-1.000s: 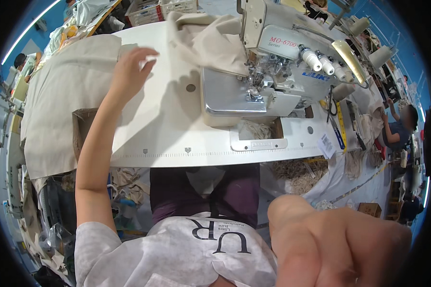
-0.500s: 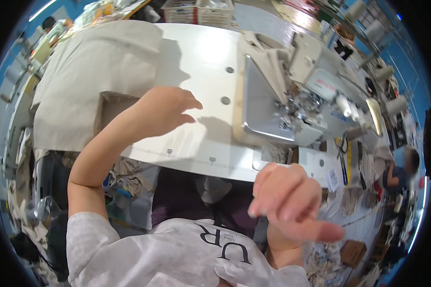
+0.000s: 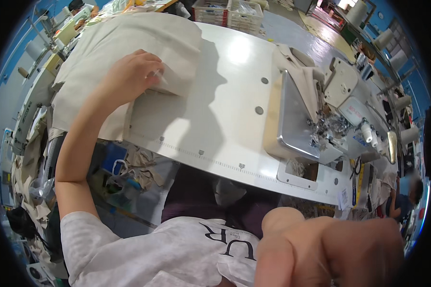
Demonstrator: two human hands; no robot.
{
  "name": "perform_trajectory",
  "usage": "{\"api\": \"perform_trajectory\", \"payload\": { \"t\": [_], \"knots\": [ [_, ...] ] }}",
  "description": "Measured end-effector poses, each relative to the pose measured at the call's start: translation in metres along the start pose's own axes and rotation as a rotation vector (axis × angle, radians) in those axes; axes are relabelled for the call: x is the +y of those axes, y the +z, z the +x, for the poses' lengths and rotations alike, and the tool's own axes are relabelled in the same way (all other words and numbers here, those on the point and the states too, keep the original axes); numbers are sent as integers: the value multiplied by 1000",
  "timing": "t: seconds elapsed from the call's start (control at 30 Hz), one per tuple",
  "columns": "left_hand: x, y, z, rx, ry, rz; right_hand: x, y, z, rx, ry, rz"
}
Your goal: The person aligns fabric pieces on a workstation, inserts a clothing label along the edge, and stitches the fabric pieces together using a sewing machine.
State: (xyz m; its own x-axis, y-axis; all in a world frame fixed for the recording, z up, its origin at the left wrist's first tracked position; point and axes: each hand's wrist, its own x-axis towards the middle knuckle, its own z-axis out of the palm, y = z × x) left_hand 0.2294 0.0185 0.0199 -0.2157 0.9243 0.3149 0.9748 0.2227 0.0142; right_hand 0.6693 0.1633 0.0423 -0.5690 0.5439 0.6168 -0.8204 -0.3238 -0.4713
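My left hand is over the near part of a stack of beige cloth pieces on the left of the white table. Its fingers are loosely curved and slightly blurred, with nothing visible in them; whether they touch the cloth I cannot tell. My right hand looms large at the lower right, close to the camera and off the table. Its fingers are bent and partly blurred, and its lower part is cut off by the frame, so its grip is unclear.
A sewing machine with a shiny metal plate stands at the table's right, with beige cloth behind the plate. Plastic crates stand beyond the far edge. Cloth scraps lie below the table. Another person is at the far right.
My left hand has moved left and away from me, from the bare table to over the cloth. My right hand has come closer to the camera and lower. The view has turned left.
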Motion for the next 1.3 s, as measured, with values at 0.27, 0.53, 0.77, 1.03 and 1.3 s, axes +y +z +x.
{"api": "perform_trajectory", "payload": {
  "t": [0.27, 0.53, 0.77, 1.03, 1.3],
  "knots": [
    [0, 10, -11, 119, 220, 199, 9, -20, 48, -82, -23, -102],
    [2, 30, -18, 47, 176, 223, 213, -5, 144, 2, -22, -578],
    [17, 25, -32, 7, 245, 328, 316, -114, 222, 389, 298, -1034],
    [-2, -3, -42, -179, 319, 11, 377, -144, 254, 283, 407, -1344],
    [-40, -51, -10, -335, 194, -440, 367, -132, 257, 214, 351, -1500]
  ]
}}
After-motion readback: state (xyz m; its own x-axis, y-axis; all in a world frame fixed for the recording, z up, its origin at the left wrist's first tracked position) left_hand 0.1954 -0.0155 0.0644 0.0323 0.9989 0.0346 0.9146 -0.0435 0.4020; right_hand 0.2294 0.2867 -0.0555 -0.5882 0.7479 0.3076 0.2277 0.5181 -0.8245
